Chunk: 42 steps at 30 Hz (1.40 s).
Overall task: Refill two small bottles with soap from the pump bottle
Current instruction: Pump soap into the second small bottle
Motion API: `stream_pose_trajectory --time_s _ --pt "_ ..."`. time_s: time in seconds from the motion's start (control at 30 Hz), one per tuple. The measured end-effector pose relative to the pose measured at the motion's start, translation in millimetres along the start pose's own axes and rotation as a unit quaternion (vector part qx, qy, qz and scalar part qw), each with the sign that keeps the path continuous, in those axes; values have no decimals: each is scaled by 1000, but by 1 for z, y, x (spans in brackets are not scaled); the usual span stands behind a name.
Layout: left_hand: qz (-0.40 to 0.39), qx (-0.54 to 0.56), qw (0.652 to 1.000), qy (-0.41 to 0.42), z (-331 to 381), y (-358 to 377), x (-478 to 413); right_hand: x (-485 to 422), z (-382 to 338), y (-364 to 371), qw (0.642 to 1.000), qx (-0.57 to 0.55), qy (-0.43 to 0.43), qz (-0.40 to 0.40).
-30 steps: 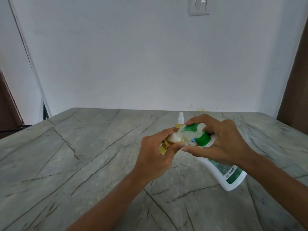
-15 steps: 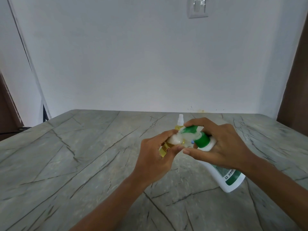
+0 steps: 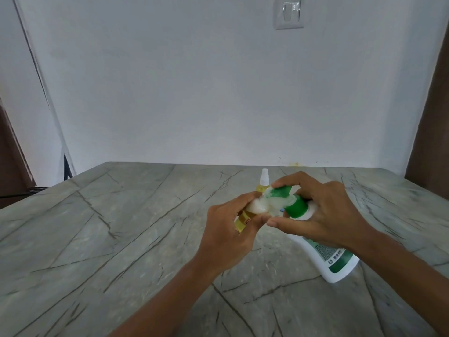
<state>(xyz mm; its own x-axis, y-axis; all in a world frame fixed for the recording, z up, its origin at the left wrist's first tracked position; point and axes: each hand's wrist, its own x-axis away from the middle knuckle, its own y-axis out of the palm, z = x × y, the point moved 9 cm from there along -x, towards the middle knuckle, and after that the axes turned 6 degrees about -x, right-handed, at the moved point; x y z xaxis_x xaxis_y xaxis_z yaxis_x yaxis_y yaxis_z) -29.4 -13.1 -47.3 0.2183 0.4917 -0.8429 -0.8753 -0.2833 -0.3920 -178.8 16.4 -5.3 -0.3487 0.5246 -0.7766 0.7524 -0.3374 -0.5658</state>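
A grey, dark-veined stone table (image 3: 121, 227) fills the room's near half, and the work goes on right of its centre. One white plastic pump bottle with a green label (image 3: 335, 261) leans steeply, its base apparently resting on the table at near right and its green pump head tipped left, likely so that the nozzle meets the smaller bottle's mouth.

The person's right hand (image 3: 325, 210) grips that pump head, fingers curled over the top and thumb stretched beneath, placed to press out soap. The left hand (image 3: 230, 229) wraps around one small amber-yellow bottle (image 3: 243, 221), holding it tilted with its neck up against the nozzle to catch the flow.

A second small yellow bottle with a white spray cap (image 3: 263, 182) stands upright just beyond the hands, probably waiting its turn or already done. That makes two small bottles and one pump bottle.

White soap (image 3: 257, 207) has gathered in a blob around the join, so spilling looks like the risk.
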Motion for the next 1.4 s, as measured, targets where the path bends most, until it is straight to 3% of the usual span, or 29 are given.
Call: stream_pose_trajectory --time_s 0.13,0.43,0.77,1.17,1.4 --pt "4 -1 1000 1 1 -1 0 1 2 4 1000 19 -11 -20" --pt "1 16 1000 11 8 2 2 0 2 -3 999 -30 -14 26" --pt "-5 6 1000 -6 -3 1 1 2 0 2 999 38 -19 -9" --pt "0 50 998 -26 0 5 3 -1 1 -5 999 -19 -18 43" --pt "3 38 999 -37 -5 1 2 0 -1 3 1000 20 -6 -16"
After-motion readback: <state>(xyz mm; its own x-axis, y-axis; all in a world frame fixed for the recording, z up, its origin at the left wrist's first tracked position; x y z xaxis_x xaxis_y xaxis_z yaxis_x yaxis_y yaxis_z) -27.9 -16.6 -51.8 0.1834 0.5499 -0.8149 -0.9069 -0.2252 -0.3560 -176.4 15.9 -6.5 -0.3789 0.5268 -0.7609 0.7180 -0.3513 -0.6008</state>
